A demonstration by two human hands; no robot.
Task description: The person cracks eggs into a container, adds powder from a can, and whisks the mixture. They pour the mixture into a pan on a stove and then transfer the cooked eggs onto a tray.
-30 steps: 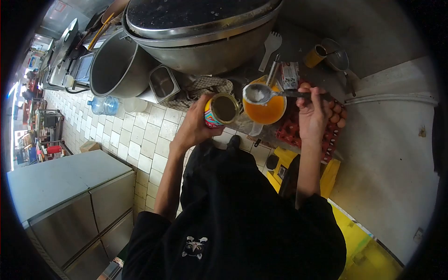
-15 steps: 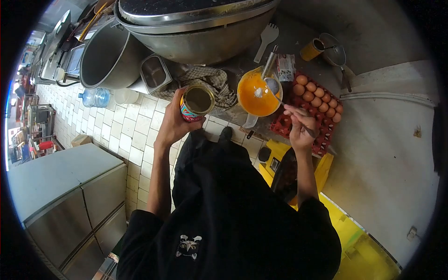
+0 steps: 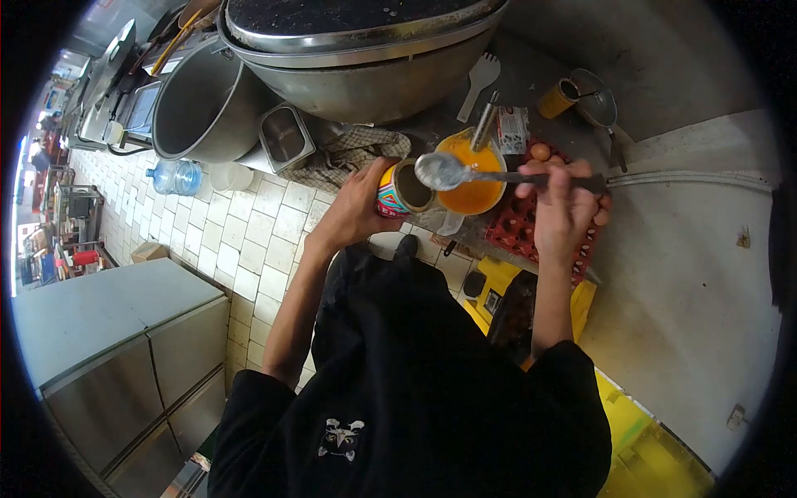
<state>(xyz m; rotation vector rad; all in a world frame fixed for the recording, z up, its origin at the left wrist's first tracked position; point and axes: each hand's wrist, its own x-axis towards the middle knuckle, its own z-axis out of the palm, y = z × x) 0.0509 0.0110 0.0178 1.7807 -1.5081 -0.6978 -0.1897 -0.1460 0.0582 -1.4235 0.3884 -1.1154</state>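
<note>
My left hand (image 3: 359, 203) is wrapped round a colourful tin can (image 3: 393, 194), its open mouth tilted to the right. In my right hand (image 3: 558, 203) is a spoon (image 3: 444, 171), held level by its dark handle. White residue coats the spoon's bowl, which overlaps the can's rim in this view. Beneath and behind the spoon stands a jug (image 3: 449, 222) of orange-yellow liquid, with a metal whisk-like handle (image 3: 485, 124) leaning in it. A red egg tray (image 3: 516, 232) sits right of the jug, its brown eggs (image 3: 540, 152) partly hidden by my right hand.
A large lidded metal pot (image 3: 357, 83) and a deep grey pot (image 3: 195, 108) stand at the back. A checked cloth (image 3: 349, 153) lies by a steel container (image 3: 286, 137). Near the wall are a white fork-shaped utensil (image 3: 480, 83), a yellow can (image 3: 556, 100) and a strainer (image 3: 595, 100).
The spoon has risen out of the jug and swung left to the can. My left hand has brought the can right and tilted it. The white powder on the liquid no longer shows.
</note>
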